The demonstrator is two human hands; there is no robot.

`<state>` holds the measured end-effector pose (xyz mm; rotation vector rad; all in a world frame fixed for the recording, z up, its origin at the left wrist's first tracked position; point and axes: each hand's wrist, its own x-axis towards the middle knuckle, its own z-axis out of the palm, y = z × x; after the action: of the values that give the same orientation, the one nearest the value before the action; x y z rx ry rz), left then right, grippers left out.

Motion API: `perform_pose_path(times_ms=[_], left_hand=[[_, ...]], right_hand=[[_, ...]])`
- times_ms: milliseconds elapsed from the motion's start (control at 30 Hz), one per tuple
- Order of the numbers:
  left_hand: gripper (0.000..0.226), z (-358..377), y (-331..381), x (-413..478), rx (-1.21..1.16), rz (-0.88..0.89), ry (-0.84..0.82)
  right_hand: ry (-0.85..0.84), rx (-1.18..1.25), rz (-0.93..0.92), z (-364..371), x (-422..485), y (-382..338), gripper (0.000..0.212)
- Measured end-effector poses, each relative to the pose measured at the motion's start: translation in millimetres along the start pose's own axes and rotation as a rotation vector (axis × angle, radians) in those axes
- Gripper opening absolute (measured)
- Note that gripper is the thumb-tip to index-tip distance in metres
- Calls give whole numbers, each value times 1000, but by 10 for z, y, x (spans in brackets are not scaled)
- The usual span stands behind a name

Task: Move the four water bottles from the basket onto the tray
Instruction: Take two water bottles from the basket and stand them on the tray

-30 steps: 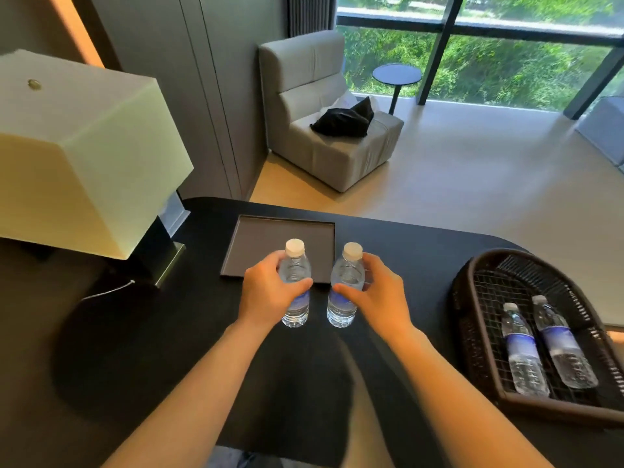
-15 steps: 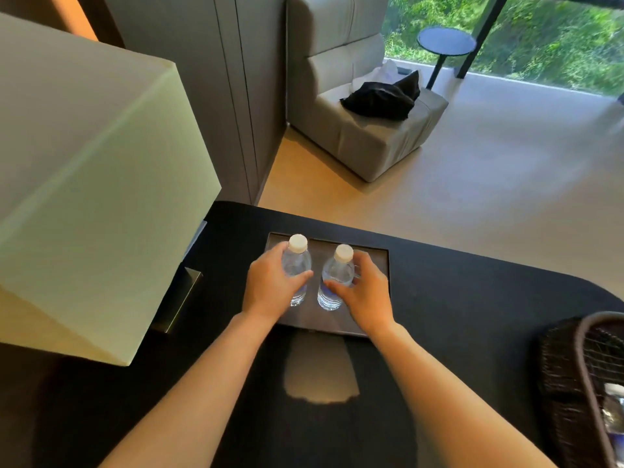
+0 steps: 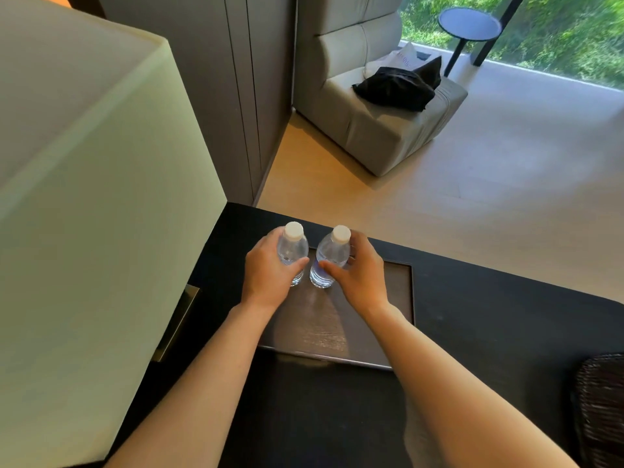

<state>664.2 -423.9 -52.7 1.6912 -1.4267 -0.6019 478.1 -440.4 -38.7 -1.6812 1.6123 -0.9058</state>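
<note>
Two clear water bottles with white caps stand upright side by side at the far end of the dark brown tray. My left hand is wrapped around the left bottle. The right bottle is gripped by my right hand. Both bottle bases look level with the tray's surface; whether they rest on it I cannot tell. Only a corner of the dark woven basket shows at the lower right edge, and its contents are out of view.
A large cream lampshade fills the left side, close to my left arm, with its brass base beside the tray. The tray lies on a black table. Beyond the table's far edge are a grey armchair and a small round side table.
Both hands carried the bottles forward from the table in front of the tray to its far end. The view swung left, so the basket and its two bottles slid out of sight.
</note>
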Motion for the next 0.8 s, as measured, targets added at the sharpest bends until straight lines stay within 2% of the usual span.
perform_pose_path(times_ms=[600, 733, 800], left_hand=[[73, 64, 17, 110, -10, 11, -27], [94, 4, 83, 24, 15, -116, -42], [90, -43, 126, -101, 54, -161, -31]], right_hand=[[-31, -53, -17, 4, 87, 24, 74], [-60, -78, 9, -106, -47, 26, 81], [-72, -136, 48, -201, -183, 52, 90]])
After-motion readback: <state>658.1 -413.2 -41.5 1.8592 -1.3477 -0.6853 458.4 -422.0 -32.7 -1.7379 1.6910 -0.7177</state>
